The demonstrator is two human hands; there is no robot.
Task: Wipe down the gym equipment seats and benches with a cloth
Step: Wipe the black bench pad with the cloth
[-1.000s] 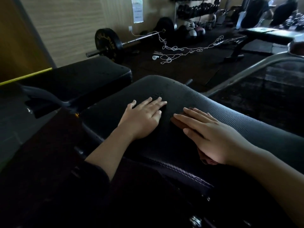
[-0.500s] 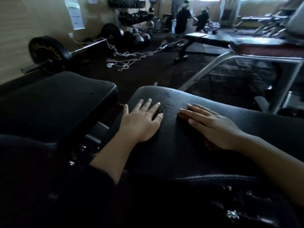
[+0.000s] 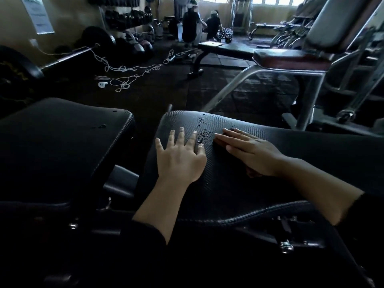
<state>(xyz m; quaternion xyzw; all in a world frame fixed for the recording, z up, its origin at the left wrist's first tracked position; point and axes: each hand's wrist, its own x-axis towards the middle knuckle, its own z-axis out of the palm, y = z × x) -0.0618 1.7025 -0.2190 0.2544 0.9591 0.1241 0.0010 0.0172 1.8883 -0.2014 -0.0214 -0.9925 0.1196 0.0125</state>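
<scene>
Dim gym floor, both hands flat on the ribbed black bench (image 3: 228, 183).
Right hand (image 3: 252, 154) fingers (image 3: 226, 138) straight, pressing a reddish cloth (image 3: 220, 141) onto the bench; left hand (image 3: 179, 157) fingers splayed and released beside it, water droplets (image 3: 202, 134) between them.

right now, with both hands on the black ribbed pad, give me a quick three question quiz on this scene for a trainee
1. True or false: the left hand rests flat, fingers spread, on the black ribbed bench pad.
2. Where do the water droplets lie?
A. on the floor
B. on the ribbed pad, between and beyond the fingertips of both hands
C. on the red-brown padded seat across the aisle
3. Fill in: the right hand presses a dark reddish ____ onto the pad.

Key:
1. True.
2. B.
3. Cloth; only its edges show under the hand.
</scene>
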